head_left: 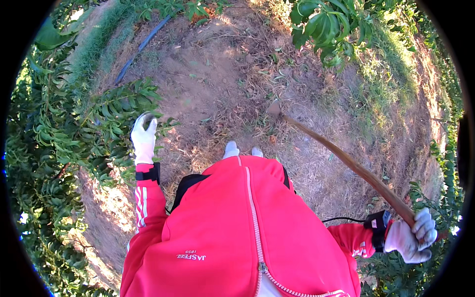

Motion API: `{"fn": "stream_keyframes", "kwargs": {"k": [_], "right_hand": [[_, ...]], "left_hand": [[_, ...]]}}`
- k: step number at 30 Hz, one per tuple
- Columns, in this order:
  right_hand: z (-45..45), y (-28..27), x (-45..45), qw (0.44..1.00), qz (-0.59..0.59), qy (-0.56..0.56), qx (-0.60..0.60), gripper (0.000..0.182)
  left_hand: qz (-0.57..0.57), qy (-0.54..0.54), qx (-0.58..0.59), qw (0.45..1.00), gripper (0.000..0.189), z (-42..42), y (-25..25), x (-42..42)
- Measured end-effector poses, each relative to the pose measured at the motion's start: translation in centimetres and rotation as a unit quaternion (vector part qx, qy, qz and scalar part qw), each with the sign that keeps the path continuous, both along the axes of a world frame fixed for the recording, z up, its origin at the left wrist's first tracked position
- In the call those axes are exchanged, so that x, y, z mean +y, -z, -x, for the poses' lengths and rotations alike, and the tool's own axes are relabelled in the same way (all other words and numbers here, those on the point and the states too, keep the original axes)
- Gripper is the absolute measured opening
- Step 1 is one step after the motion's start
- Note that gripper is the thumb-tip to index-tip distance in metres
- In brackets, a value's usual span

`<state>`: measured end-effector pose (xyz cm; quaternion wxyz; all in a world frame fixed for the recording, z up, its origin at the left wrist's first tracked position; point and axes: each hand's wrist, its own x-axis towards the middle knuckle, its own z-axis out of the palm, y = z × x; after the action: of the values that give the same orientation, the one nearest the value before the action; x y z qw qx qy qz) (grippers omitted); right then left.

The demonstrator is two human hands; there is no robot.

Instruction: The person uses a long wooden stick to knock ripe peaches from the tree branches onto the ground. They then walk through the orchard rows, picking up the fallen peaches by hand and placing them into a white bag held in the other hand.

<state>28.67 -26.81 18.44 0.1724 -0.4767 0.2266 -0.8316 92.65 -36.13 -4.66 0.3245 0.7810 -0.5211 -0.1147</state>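
My right hand (412, 235), in a pale work glove, is closed around the upper end of a long wooden handle. The handle belongs to a hoe (349, 161), which slants down to the ground ahead of my feet. Its small metal blade (274, 108) rests at or close above dry grass and weeds. My left hand (144, 136), gloved too, is raised beside a leafy branch (122, 102), with thumb and fingers curved apart. It appears to hold nothing, though leaves lie right behind it. Each wrist wears a black strap.
Leafy branches (323, 28) hang ahead on the right, and dense foliage (48, 130) stands on the left. A dark blue hose or strip (143, 46) lies on the soil ahead left. My shoe tips (231, 149) show below the red jacket (222, 222). A thin black cable runs to my right wrist.
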Motion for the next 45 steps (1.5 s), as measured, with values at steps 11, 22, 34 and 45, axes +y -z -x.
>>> {"fn": "stream_keyframes", "kwargs": {"k": [11,22,34,45], "right_hand": [[0.8,-1.7,1.3,0.980,-0.089,0.151,0.092,0.027],[-3.0,2.2,-5.5,0.982,-0.118,-0.014,0.150,0.043],[-6.1,2.0,-8.1,0.984,-0.122,0.079,0.105,0.044],[-7.1,2.7,-11.5,0.981,-0.156,0.018,0.112,0.043]], "left_hand": [[-0.064,0.007,0.038,0.997,0.031,7.7,-0.4,-3.2],[-0.051,0.066,0.065,0.994,0.030,15.3,1.1,-5.4],[-0.066,0.110,0.318,0.939,0.029,16.4,4.9,-16.3],[-0.069,0.044,0.782,0.618,0.023,15.1,8.8,-38.5]]}}
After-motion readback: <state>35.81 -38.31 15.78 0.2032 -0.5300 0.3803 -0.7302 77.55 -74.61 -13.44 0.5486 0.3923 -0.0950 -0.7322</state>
